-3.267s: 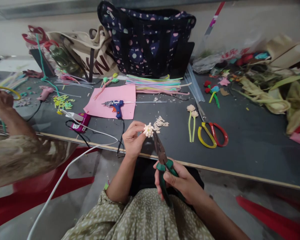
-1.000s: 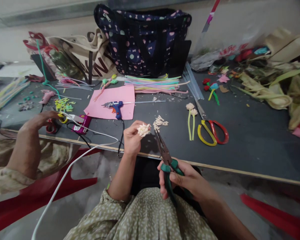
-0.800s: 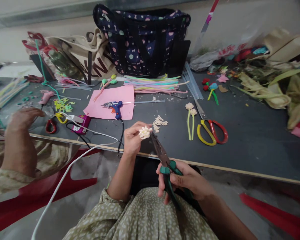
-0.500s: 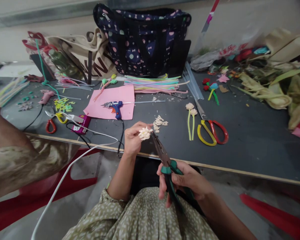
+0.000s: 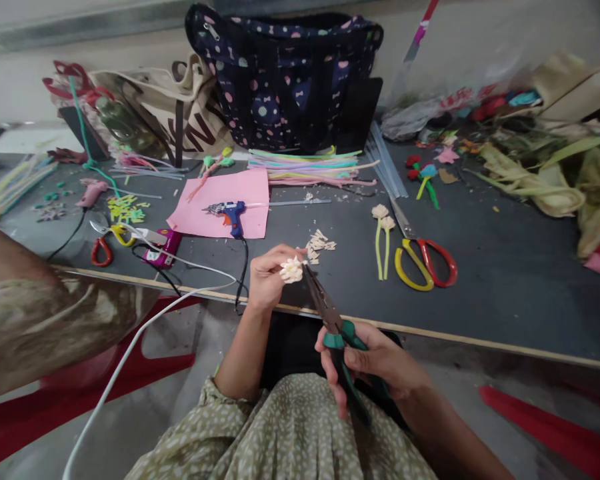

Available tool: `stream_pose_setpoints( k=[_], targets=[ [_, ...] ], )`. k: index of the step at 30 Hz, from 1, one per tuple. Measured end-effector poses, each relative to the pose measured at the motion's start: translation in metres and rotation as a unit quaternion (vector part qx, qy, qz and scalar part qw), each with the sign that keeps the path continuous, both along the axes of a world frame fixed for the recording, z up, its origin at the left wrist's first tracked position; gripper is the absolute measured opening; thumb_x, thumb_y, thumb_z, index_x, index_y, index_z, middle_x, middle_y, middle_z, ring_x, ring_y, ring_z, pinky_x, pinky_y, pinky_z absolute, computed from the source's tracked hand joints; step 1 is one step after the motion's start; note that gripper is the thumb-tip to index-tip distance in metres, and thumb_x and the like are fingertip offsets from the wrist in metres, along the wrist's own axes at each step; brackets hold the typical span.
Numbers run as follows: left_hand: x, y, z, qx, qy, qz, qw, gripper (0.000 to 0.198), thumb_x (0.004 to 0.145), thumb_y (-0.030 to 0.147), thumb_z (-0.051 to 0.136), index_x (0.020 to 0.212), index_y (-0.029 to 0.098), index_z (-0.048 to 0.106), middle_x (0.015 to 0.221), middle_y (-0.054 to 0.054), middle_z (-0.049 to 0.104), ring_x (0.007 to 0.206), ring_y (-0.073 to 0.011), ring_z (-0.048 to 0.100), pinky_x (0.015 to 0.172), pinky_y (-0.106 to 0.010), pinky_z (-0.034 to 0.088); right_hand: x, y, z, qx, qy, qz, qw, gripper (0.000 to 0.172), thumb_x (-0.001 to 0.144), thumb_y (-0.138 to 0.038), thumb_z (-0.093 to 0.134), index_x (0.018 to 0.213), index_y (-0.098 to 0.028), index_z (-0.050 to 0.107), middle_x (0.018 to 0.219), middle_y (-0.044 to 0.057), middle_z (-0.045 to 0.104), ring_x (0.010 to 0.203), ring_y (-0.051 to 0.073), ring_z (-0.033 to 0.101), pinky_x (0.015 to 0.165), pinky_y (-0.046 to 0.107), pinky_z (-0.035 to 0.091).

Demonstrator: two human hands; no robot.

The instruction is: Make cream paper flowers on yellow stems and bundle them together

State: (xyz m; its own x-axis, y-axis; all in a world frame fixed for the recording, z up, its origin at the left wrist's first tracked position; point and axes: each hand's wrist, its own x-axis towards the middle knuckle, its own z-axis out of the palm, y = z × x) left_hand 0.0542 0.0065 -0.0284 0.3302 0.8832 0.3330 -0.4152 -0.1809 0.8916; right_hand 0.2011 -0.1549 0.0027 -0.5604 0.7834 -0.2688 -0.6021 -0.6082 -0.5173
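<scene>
Left hand point(image 5: 266, 279): fingertips pinched around a cream, many-petalled, rounded flower head point(image 5: 291, 271), above the near edge of a dark grey table point(image 5: 500, 293).
Right hand point(image 5: 367, 357): wrapped round green-handled, long-nosed metal pliers point(image 5: 333, 324), between 4 and 5 o'clock from the flower head; tips at its 3 o'clock edge, contact unclear.
Short, thin cream strips point(image 5: 321, 245): loose heap at 2 o'clock, just beside it.
Blue, pistol-shaped plastic glue gun point(image 5: 235, 215): 10 o'clock, on a flat pink sheet point(image 5: 190, 212).
Two cream flowers on slim yellow-green stems point(image 5: 387, 223): between 2 and 3 o'clock.
Red-and-yellow-handled metal scissors point(image 5: 413, 241): 3 o'clock, blades pointing to 11.
Navy patterned fabric bag point(image 5: 265, 80): 12 o'clock, upright.
</scene>
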Motion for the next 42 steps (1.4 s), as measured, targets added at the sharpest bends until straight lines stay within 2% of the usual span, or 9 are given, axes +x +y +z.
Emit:
stream_pose_setpoints(
  k=[8, 13, 18, 22, 28, 30, 34, 38, 42],
  targets=[
    [0.000, 0.000, 0.003, 0.014, 0.004, 0.003, 1.000, 0.005, 0.072, 0.024, 0.075, 0.068, 0.022, 0.074, 0.069, -0.003, 0.067, 0.066, -0.0146, 0.063, 0.090, -0.050, 0.053, -0.004, -0.001, 0.000, 0.037, -0.054, -0.035, 0.997, 0.041, 0.083, -0.042, 0.065, 0.110, -0.015, 0.051, 0.083, 0.005, 0.061, 0.064, 0.014, 0.064, 0.053, 0.028, 0.053],
    [-0.001, -0.001, 0.002, 0.013, 0.007, 0.011, 1.000, 0.008, 0.072, 0.026, 0.075, 0.067, 0.021, 0.074, 0.070, -0.003, 0.066, 0.065, -0.0146, 0.063, 0.091, -0.050, 0.052, -0.007, 0.000, -0.002, 0.073, -0.095, -0.048, 0.992, 0.033, 0.087, -0.039, 0.061, 0.107, -0.016, 0.050, 0.083, 0.004, 0.061, 0.062, 0.013, 0.064, 0.053, 0.026, 0.051],
    [-0.003, 0.000, -0.002, 0.006, 0.010, 0.022, 1.000, 0.005, 0.070, 0.023, 0.077, 0.066, 0.021, 0.073, 0.069, -0.003, 0.066, 0.067, -0.0140, 0.063, 0.091, -0.049, 0.052, -0.009, -0.002, -0.004, 0.068, -0.167, -0.064, 0.981, 0.031, 0.088, -0.039, 0.058, 0.108, -0.017, 0.050, 0.085, 0.004, 0.060, 0.064, 0.013, 0.063, 0.054, 0.026, 0.051],
    [-0.004, 0.001, -0.004, 0.006, 0.023, 0.030, 0.999, 0.005, 0.069, 0.023, 0.077, 0.067, 0.020, 0.074, 0.069, -0.003, 0.065, 0.069, -0.0147, 0.064, 0.090, -0.048, 0.053, -0.012, -0.002, -0.001, 0.083, -0.246, -0.078, 0.963, 0.030, 0.090, -0.041, 0.055, 0.107, -0.017, 0.050, 0.084, 0.003, 0.061, 0.064, 0.011, 0.061, 0.058, 0.027, 0.051],
    [-0.005, 0.002, -0.004, 0.008, 0.028, 0.028, 0.999, 0.005, 0.069, 0.024, 0.077, 0.068, 0.020, 0.074, 0.070, -0.003, 0.065, 0.070, -0.0155, 0.064, 0.090, -0.048, 0.053, -0.015, 0.000, 0.002, 0.094, -0.385, -0.083, 0.914, 0.029, 0.092, -0.044, 0.050, 0.108, -0.019, 0.048, 0.086, 0.004, 0.063, 0.072, 0.012, 0.061, 0.068, 0.029, 0.053],
    [-0.004, 0.002, -0.004, 0.000, 0.031, 0.028, 0.999, 0.006, 0.068, 0.025, 0.078, 0.068, 0.019, 0.074, 0.069, -0.003, 0.065, 0.068, -0.0148, 0.063, 0.090, -0.048, 0.053, -0.015, 0.000, 0.002, 0.101, -0.381, -0.086, 0.915, 0.029, 0.093, -0.043, 0.049, 0.111, -0.020, 0.048, 0.090, 0.005, 0.064, 0.079, 0.014, 0.063, 0.073, 0.030, 0.054],
    [-0.002, 0.002, -0.002, -0.031, 0.019, 0.042, 0.998, 0.010, 0.065, 0.025, 0.080, 0.065, 0.018, 0.073, 0.069, -0.004, 0.065, 0.068, -0.0145, 0.063, 0.090, -0.048, 0.053, -0.012, -0.002, 0.003, 0.085, -0.323, -0.083, 0.939, 0.029, 0.092, -0.043, 0.052, 0.110, -0.020, 0.050, 0.101, 0.007, 0.064, 0.092, 0.017, 0.065, 0.079, 0.034, 0.055],
    [0.000, 0.003, 0.001, -0.043, 0.009, 0.048, 0.998, 0.012, 0.064, 0.026, 0.081, 0.064, 0.018, 0.072, 0.070, -0.003, 0.065, 0.067, -0.0144, 0.063, 0.091, -0.048, 0.052, -0.006, -0.006, 0.004, 0.060, -0.269, -0.076, 0.958, 0.032, 0.089, -0.041, 0.057, 0.112, -0.019, 0.050, 0.101, 0.008, 0.064, 0.093, 0.018, 0.066, 0.081, 0.037, 0.055],
    [0.001, 0.003, 0.002, -0.039, 0.013, 0.048, 0.998, 0.010, 0.066, 0.027, 0.079, 0.065, 0.019, 0.073, 0.069, -0.003, 0.064, 0.067, -0.0140, 0.062, 0.091, -0.048, 0.052, 0.000, -0.006, 0.002, 0.062, -0.202, -0.080, 0.974, 0.030, 0.090, -0.037, 0.057, 0.113, -0.019, 0.051, 0.099, 0.008, 0.064, 0.089, 0.019, 0.067, 0.076, 0.037, 0.056]
  ],
)
